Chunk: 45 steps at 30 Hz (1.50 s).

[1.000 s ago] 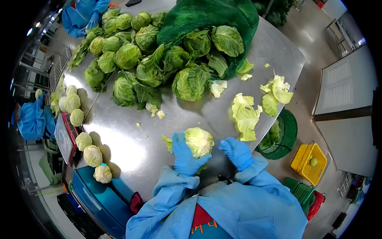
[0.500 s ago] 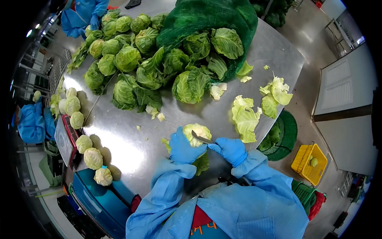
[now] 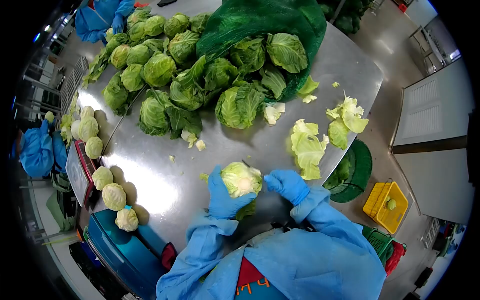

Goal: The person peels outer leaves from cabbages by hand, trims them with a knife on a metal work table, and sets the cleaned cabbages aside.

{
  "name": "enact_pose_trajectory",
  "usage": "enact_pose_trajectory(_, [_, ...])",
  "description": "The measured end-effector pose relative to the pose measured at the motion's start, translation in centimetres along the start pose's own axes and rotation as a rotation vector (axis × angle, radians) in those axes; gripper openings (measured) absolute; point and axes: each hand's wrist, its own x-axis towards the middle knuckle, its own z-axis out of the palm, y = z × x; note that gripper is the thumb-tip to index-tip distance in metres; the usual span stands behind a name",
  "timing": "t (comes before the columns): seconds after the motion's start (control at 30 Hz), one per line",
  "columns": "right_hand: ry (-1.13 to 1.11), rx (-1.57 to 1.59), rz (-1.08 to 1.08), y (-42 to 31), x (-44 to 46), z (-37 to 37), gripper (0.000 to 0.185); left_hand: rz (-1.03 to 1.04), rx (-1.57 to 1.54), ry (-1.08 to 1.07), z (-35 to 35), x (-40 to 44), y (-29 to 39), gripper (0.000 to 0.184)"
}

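Room check first: the right edge of the steel table (image 3: pixel 270 145) slants down past the right hand (image 3: pixel 288 185), with a big loose leaf (image 3: pixel 307 152) just inside it and a leafy clump (image 3: pixel 345 120) right up at the rim. Past that edge there's a round green basket (image 3: pixel 369 165) and a yellow crate (image 3: pixel 373 200) down on the floor. Widest run of open steel is to the left of the hands, over to a line of pale trimmed heads (image 3: pixel 114 196) strung along the left side, with a teal bin (image 3: pixel 117 250) just below them. The far side is pretty packed, with a heap of leafy cabbages (image 3: pixel 160 70) and more spilling out of a green mesh sack (image 3: pixel 270 17). The top is shiny, with strong glare on the left, a seam running across it and a few leaf scraps scattered about. There's a person in blue (image 3: pixel 100 22) by the far end of the heap and another blue-clad person (image 3: pixel 37 152) off to the left. As for the hands, both are in blue gloves: the left hand (image 3: pixel 225 197) cups the cabbage (image 3: pixel 241 180) from its left and near side, thumb spread, pale cut stem facing up, right in front of the body. The right hand sits just beside it, fingers curled in tight; can't tell what's in them.
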Motion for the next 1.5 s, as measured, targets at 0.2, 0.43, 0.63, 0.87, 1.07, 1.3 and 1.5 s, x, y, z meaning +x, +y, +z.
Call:
enact_pose_trajectory(0.2, [-0.032,-0.264,-0.201,0.3,-0.2,1.4,0.043,0.029,0.051,-0.061,-0.6,0.3,-0.3,0.117])
enact_pose_trajectory(0.43, [-0.166,-0.312,-0.296,0.5,1.9,0.3,0.045,0.046,0.162,-0.081,-1.0,1.1,-0.1,0.117])
enact_pose_trajectory(0.63, [-0.138,-0.389,-0.228,-0.5,2.9,0.7,0.048,-0.036,0.102,-0.058,-0.5,1.7,0.1,0.117])
enact_pose_trajectory(0.87, [0.031,-0.504,-0.025,-2.8,2.7,2.3,0.055,-0.057,0.212,-0.011,0.3,2.1,1.2,0.117])
enact_pose_trajectory(1.07, [0.134,-0.292,-0.031,-1.3,2.5,2.3,0.049,-0.029,0.278,0.033,0.9,1.4,0.9,0.117])
enact_pose_trajectory(1.3, [0.246,-0.276,-0.035,-3.1,4.3,1.8,0.042,0.105,0.240,0.037,0.5,1.4,0.9,0.112])
enact_pose_trajectory(1.5, [0.345,-0.099,0.077,-3.8,5.6,1.1,0.049,0.274,0.187,-0.013,-0.6,0.5,0.2,0.112])
